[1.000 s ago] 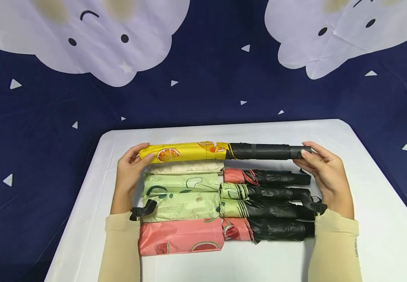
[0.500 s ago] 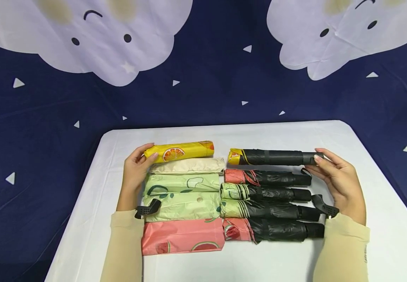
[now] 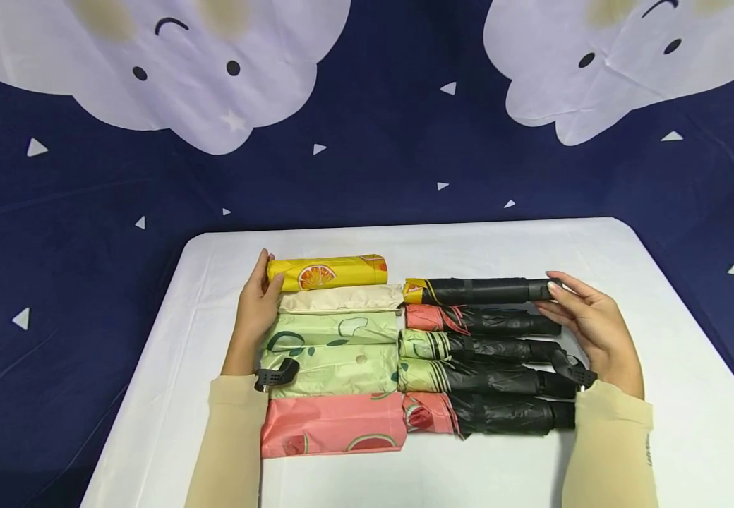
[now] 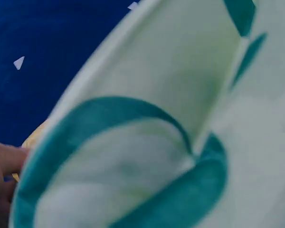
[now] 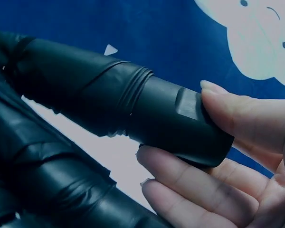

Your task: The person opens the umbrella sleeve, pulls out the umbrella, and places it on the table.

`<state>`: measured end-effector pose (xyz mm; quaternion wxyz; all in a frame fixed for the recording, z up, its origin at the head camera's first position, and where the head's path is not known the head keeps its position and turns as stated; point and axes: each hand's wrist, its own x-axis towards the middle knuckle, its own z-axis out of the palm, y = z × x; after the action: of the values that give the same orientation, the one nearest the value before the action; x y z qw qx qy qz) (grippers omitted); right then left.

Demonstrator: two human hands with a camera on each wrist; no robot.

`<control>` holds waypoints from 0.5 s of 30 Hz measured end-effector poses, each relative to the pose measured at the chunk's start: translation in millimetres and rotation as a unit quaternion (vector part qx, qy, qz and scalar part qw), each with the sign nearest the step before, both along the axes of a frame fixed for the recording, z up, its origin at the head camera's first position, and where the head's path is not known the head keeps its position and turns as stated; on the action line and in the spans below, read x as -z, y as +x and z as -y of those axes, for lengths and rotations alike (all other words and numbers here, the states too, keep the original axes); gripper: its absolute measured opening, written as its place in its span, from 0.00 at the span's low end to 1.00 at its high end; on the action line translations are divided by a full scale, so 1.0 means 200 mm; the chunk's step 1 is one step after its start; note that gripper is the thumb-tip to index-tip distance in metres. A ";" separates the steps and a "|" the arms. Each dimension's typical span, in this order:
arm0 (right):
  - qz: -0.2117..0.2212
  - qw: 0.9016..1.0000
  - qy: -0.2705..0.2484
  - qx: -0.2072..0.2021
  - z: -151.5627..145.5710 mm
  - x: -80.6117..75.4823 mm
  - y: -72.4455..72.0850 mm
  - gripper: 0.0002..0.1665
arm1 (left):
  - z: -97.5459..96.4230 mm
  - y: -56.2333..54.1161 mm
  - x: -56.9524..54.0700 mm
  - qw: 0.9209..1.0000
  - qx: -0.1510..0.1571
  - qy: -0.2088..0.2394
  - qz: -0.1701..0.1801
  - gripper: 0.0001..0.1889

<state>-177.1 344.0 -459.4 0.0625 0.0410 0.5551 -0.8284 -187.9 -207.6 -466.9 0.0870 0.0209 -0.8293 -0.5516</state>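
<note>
In the head view, my left hand [image 3: 257, 303] touches the left end of a yellow umbrella sleeve [image 3: 348, 273] printed with orange slices. Its fingers are straight along that end, with the thumb at the near corner. My right hand [image 3: 596, 321] pinches the black handle of a folded umbrella [image 3: 488, 291] with yellow trim, lying level beside the other umbrellas. Up close in the right wrist view, the thumb is on top of the handle [image 5: 180, 118] and the fingers are beneath. A pale green sleeve [image 4: 147, 156] covers most of the left wrist view.
Below the yellow sleeve lie a cream sleeve [image 3: 341, 298], two green sleeves [image 3: 329, 370] and a pink watermelon sleeve [image 3: 335, 427]. Several folded black umbrellas [image 3: 500, 413] with pink or green trim lie in a column to their right. All rest on a white table [image 3: 443, 473].
The umbrella has come out of the yellow sleeve, moved right, then back left and down beside the pink-trimmed umbrella. My left hand's fingers have straightened at the sleeve's end.
</note>
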 end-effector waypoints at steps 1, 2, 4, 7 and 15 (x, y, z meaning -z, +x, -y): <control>0.000 1.000 0.015 0.005 0.00 0.00 0.00 0.22 | 0.00 0.00 0.00 1.000 -0.007 -0.024 0.009 0.32; 0.001 0.999 0.030 0.010 0.01 0.00 -0.01 0.24 | -0.01 0.00 0.01 0.999 -0.016 -0.046 0.016 0.32; 0.000 0.997 0.077 0.023 0.02 -0.01 -0.02 0.28 | -0.01 0.00 0.02 0.996 -0.040 -0.082 0.025 0.32; -0.002 0.981 0.190 0.044 0.03 -0.01 -0.03 0.35 | -0.02 0.00 0.04 0.992 -0.080 -0.096 0.025 0.31; 0.026 0.899 0.436 0.038 0.05 0.01 -0.03 0.34 | -0.05 0.00 0.05 0.993 -0.087 -0.078 0.027 0.28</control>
<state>-184.1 334.8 -460.9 0.0212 0.1072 0.8567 -0.5041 -187.3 -197.3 -476.7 0.1140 0.1010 -0.8666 -0.4751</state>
